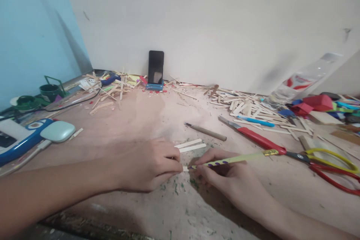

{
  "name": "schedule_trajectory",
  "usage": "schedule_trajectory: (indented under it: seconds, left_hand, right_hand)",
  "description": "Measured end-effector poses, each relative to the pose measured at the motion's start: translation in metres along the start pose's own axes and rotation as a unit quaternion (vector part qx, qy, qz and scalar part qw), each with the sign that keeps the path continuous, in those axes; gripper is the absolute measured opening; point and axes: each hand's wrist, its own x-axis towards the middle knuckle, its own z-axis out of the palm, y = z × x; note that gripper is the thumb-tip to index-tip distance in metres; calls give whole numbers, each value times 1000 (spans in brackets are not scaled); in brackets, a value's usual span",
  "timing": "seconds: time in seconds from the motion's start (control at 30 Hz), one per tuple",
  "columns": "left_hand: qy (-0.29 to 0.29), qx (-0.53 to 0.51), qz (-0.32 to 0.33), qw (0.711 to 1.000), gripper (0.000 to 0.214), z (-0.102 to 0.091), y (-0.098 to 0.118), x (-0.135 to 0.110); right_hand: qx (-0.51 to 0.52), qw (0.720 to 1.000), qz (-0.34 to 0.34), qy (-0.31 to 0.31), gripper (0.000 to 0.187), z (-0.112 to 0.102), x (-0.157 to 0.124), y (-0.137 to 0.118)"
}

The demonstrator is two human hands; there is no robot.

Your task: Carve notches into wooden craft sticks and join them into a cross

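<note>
My left hand [157, 165] is closed on a short pale popsicle stick [185, 168], whose end sticks out past my fingertips. In my right hand [227, 174] is a yellow-green pencil [242, 158] with purple marks and a gold end. Its tip points left and meets the stick's end or lies right beside it. Two more popsicle sticks [192, 149] lie just behind my left fingers. Further back rests a craft knife [206, 132] with a brownish handle.
A black phone [156, 67] stands on a blue holder at the wall. Piled popsicle sticks [247, 107], a red-handled knife [261, 139], scissors [332, 161], a blue pen [255, 121] and a tilted plastic bottle [300, 82] are at right. A glue gun [109, 80] lies back left.
</note>
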Motion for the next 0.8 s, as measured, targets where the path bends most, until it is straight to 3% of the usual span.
schedule_trajectory:
  seconds: [0.8]
  left_hand:
    - [4,3,6,1000,16,-2,2,2]
  right_hand:
    - [-21,1000,-12,4,14,0,-1,-1]
